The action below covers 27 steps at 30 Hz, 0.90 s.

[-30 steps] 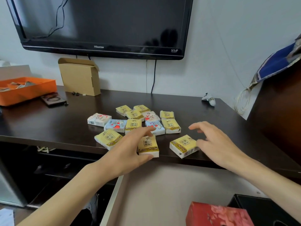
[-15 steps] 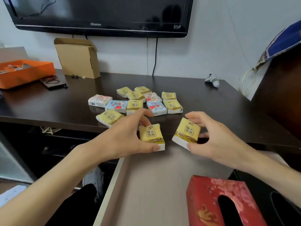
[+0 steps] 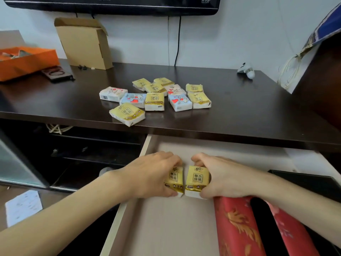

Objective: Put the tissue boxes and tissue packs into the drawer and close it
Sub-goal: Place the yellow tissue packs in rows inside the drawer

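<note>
My left hand [image 3: 151,176] grips a yellow tissue pack [image 3: 175,179], and my right hand [image 3: 227,178] grips a second yellow tissue pack [image 3: 197,179]. Both packs sit side by side, low inside the open pale drawer [image 3: 166,228]. A red tissue box [image 3: 238,231] lies in the drawer just right of the packs, and a black tissue box [image 3: 310,182] lies beyond my right forearm. Several more yellow, blue and white tissue packs [image 3: 155,97] lie clustered on the dark tabletop [image 3: 249,108] above the drawer.
On the tabletop's left stand an orange tray [image 3: 27,61], a dark phone-like object [image 3: 57,74] and an open cardboard box [image 3: 84,43]. A small white figure [image 3: 247,71] sits at the back right. A television [image 3: 114,4] hangs above. Dark shelves [image 3: 83,154] lie left of the drawer.
Both hands closed on a yellow pack each at the table's front edge, lifted them off, and brought them down together into the drawer. The camera tilted downward.
</note>
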Tool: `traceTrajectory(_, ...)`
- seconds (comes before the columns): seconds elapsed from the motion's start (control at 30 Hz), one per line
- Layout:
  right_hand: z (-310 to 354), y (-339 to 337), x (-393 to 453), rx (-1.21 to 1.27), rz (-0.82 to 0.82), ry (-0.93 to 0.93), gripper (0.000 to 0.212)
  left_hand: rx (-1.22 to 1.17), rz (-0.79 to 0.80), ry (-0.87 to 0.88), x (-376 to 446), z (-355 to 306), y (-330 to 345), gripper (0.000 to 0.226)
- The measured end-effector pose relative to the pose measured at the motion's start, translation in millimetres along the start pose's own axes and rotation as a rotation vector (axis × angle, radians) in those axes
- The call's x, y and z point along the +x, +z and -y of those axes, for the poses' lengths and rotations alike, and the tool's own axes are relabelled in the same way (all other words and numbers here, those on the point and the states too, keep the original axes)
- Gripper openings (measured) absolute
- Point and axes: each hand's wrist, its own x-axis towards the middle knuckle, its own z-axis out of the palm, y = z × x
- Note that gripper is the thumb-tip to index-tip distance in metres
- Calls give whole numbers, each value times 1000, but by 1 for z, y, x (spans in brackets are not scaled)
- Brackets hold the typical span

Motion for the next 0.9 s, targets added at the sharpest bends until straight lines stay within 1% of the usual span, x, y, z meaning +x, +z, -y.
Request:
traceTrajectory(0.03, 3, 0, 4, -37, 28, 6, 81, 41, 15, 6, 3, 0, 2, 64)
traceTrajectory(0.1, 7, 1, 10, -109, 72, 18, 60, 88, 22, 17, 6, 1, 4, 61)
traceTrajectory(0.17, 7, 1, 10, -158, 94, 47, 52, 92, 7, 35, 6, 4, 4, 64)
traceTrajectory(0.27, 6, 0, 6, -209, 106, 114, 55, 156, -7, 39, 3, 9, 3, 75)
traceTrajectory(0.3, 6, 0, 5, -211, 110, 127, 56, 189, -9, 34, 2, 11, 3, 75)
traceTrajectory(0.43, 10, 1, 9, -207, 127, 125, 58, 220, 16, 28, 1, 14, 2, 60)
traceTrajectory(0.53, 10, 1, 11, -166, 128, 119, 57, 200, 50, 21, 4, 12, 2, 61)
traceTrajectory(0.77, 9, 1, 12, -111, 118, 146, 46, 170, 59, 31, 5, 11, 0, 63)
traceTrajectory(0.83, 9, 2, 12, -112, 114, 150, 49, 176, 70, 35, 6, 10, -1, 64)
traceTrajectory(0.9, 8, 2, 12, -111, 110, 150, 58, 177, 81, 37, 6, 8, -3, 65)
